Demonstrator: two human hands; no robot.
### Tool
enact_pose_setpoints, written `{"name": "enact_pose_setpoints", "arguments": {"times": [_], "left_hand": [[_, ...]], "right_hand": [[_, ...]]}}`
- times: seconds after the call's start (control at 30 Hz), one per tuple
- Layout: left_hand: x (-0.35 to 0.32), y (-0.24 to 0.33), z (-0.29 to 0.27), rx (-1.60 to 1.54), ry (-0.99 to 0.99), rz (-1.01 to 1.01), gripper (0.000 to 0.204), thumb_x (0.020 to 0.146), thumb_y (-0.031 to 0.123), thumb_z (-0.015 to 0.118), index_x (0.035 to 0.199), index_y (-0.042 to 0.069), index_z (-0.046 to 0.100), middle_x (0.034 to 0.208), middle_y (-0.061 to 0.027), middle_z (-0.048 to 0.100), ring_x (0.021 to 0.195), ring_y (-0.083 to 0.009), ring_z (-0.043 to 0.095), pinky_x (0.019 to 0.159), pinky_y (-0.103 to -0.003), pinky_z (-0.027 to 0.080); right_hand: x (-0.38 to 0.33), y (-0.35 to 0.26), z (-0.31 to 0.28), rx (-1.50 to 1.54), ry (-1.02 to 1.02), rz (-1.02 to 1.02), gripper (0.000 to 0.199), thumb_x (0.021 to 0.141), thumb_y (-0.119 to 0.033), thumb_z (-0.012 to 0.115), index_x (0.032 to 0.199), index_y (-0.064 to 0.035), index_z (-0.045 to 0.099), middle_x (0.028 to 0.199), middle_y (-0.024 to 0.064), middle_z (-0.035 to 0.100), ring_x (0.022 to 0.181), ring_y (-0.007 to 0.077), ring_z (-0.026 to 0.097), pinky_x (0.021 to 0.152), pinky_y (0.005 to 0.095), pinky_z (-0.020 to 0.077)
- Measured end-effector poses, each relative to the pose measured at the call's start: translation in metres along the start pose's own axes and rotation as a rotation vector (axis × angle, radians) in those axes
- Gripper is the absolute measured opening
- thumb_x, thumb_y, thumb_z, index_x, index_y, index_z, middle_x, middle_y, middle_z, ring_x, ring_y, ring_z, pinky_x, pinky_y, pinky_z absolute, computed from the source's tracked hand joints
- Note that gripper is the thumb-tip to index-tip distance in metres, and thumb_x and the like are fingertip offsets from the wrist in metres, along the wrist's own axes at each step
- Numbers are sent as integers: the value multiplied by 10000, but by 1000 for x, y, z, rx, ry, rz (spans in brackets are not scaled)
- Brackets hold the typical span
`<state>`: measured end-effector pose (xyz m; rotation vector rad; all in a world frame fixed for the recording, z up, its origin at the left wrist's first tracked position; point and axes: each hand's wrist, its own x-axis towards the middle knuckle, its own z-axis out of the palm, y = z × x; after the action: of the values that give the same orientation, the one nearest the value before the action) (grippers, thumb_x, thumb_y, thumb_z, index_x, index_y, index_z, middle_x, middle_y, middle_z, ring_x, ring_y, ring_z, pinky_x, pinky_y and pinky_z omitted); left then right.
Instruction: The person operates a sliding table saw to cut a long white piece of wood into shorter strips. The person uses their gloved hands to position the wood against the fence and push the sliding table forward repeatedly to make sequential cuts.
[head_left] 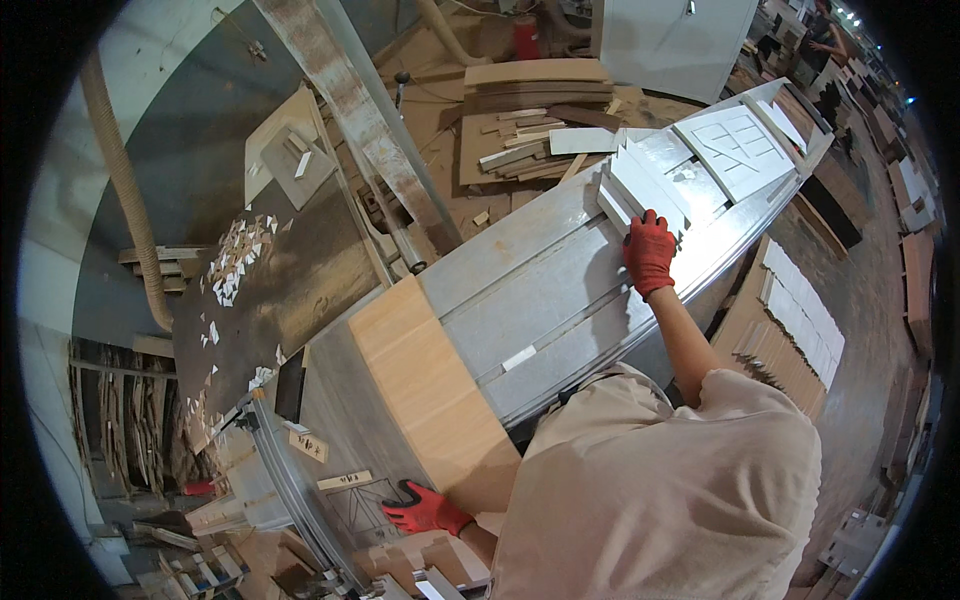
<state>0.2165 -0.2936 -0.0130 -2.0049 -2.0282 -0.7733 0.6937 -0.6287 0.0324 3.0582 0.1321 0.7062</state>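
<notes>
Workshop floor around you is brown with dust, and a thick hose (pixel 125 190) hangs along the wall at the left. Before you stretches a long metal counter (pixel 520 260) with grooves, which runs from the lower left toward the upper right. Your right hand (pixel 651 252), in a red glove, is at the near edge of a stack of white pieces (pixel 635 185), which lies on the far part of this counter; the fingers touch it, but I cannot tell if the grip is clamped on it. Just beyond the stack lies a white panel (pixel 735 150) with dark lines. Your left hand (pixel 428 510), also in a red glove, is low on the grey part of the counter, beside some drawn black lines; its grip holds nothing that I can see, with thumb and fingers apart. Near it lies a small wooden strip (pixel 344 480). Between your two hands, a pale wood panel (pixel 430 370) lies across the counter, and a little white strip (pixel 519 358) is to its right. On the dark tabletop (pixel 320 290) at the left, many white scraps (pixel 232 265) are scattered.
</notes>
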Motion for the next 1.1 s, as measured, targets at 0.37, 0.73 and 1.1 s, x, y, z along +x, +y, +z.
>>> {"name": "enact_pose_setpoints", "arguments": {"times": [0.37,0.73,1.1], "left_hand": [[2,2,-13,-177,-4,14,630,805,357,729,1292,11,528,1301,-218,540,1201,-382,496,990,-517,396],[-2,23,-4,-282,-23,-114,675,741,395,743,1276,60,504,1284,-189,517,1233,-378,442,1087,-542,277],[-114,23,-91,-1118,255,-625,416,851,73,700,1236,20,551,1114,-111,625,1030,-195,604,889,-318,484]], "right_hand": [[26,-17,32,150,-74,-50,162,788,-176,680,920,-95,633,921,122,651,780,295,668,669,425,533],[-77,-163,-22,622,-409,-656,343,825,-298,731,1087,-85,676,1036,104,695,894,303,675,740,430,531],[-310,-343,-247,1510,-673,-2196,354,779,-131,761,1080,-27,606,1116,159,631,1033,343,615,869,387,492]]}}
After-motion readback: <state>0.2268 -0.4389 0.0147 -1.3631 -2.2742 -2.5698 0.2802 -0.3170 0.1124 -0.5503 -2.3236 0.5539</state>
